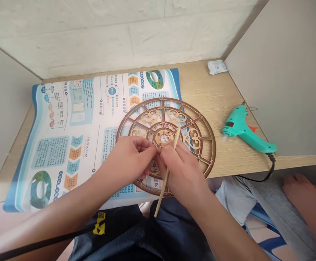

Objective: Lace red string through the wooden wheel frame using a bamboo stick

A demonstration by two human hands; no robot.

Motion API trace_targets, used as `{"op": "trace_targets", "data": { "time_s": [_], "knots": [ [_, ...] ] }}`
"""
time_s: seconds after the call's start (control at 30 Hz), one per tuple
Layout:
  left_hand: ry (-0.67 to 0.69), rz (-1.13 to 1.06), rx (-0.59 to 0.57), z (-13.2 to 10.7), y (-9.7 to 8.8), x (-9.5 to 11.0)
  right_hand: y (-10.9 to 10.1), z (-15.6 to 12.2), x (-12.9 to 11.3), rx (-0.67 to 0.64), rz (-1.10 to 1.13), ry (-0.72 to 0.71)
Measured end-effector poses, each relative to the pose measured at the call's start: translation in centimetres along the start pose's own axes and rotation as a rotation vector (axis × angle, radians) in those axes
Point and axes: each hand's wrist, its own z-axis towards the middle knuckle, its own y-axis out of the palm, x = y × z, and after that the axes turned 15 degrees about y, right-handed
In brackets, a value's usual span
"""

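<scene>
A round brown and gold fretwork wooden disc lies on the desk, partly over a printed poster. My right hand is closed on a thin wooden stick that slants from the disc's hub down past the desk edge. My left hand sits beside it over the lower left of the disc, fingertips pinched together against the right hand's fingers; what they pinch is hidden.
A teal glue gun lies on the wooden desk at the right, its black cord dropping over the edge. A small white packet rests in the far right corner. Another person's legs are at the lower right. Walls enclose the desk.
</scene>
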Motion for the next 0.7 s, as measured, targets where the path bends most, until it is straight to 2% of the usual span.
{"op": "trace_targets", "data": {
  "time_s": [0.1, 0.27, 0.37, 0.5, 0.7],
  "knots": [
    [-0.01, -0.02, 0.012, 0.0, 0.1, 0.1, -0.3, 0.2, 0.0, -0.026, 0.065, 0.115],
    [-0.043, -0.082, -0.023, -0.3, 0.1, 0.4, -1.2, 0.9, 0.1, -0.216, 0.369, 0.406],
    [-0.046, -0.119, -0.037, -0.5, 0.2, 0.6, -1.7, 1.4, 0.2, -0.315, 0.447, 0.529],
    [-0.041, -0.129, -0.036, -0.6, 0.3, 0.5, -2.4, 2.3, 0.2, -0.409, 0.442, 0.565],
    [-0.023, -0.088, -0.047, -0.4, 0.2, 0.1, -3.0, 3.2, 0.2, -0.463, 0.401, 0.573]
  ]
}}
